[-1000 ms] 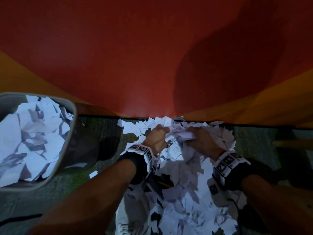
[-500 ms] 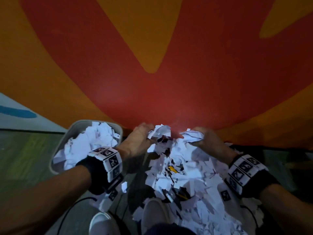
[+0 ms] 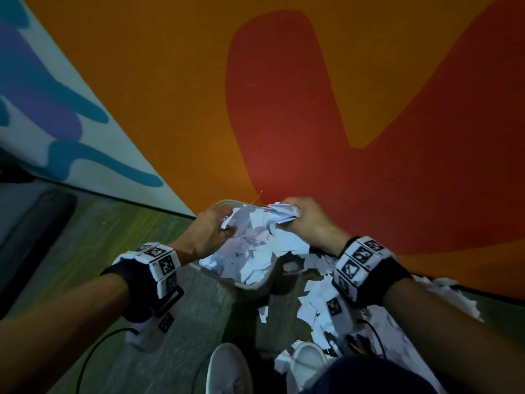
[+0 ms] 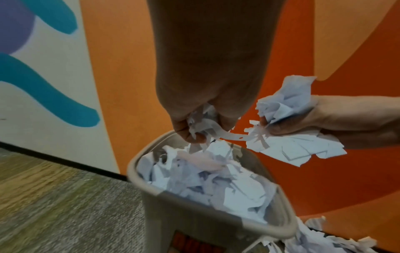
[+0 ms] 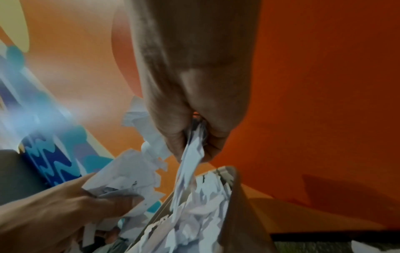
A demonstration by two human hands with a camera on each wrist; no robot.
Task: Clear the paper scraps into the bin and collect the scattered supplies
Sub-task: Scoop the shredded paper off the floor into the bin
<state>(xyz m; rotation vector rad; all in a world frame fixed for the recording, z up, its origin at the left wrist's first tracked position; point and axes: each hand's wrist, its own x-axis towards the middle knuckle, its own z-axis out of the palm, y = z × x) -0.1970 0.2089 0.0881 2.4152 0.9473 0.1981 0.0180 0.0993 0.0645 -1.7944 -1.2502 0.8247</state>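
Observation:
A grey bin (image 3: 257, 286) (image 4: 207, 220) (image 5: 249, 214) stands on the carpet by the wall, nearly full of white paper scraps (image 3: 250, 251) (image 4: 216, 181). Both hands hover just above its far rim. My left hand (image 3: 210, 228) (image 4: 201, 130) (image 5: 90, 202) grips a bunch of scraps. My right hand (image 3: 301, 220) (image 4: 303, 123) (image 5: 194, 145) grips a bigger crumpled wad (image 4: 285, 101), with strips hanging towards the bin. More scraps (image 3: 321, 305) lie heaped on the floor right of the bin.
The orange and red wall (image 3: 312, 95) rises right behind the bin. My white shoes (image 3: 227, 368) stand on the grey-green carpet (image 3: 93, 251) in front of it. Some dark supplies with a yellow piece (image 3: 355, 345) lie among the floor scraps at lower right.
Both hands lifted a load of scraps off the floor pile and carried it left, to above the bin. The view swung left and up with them.

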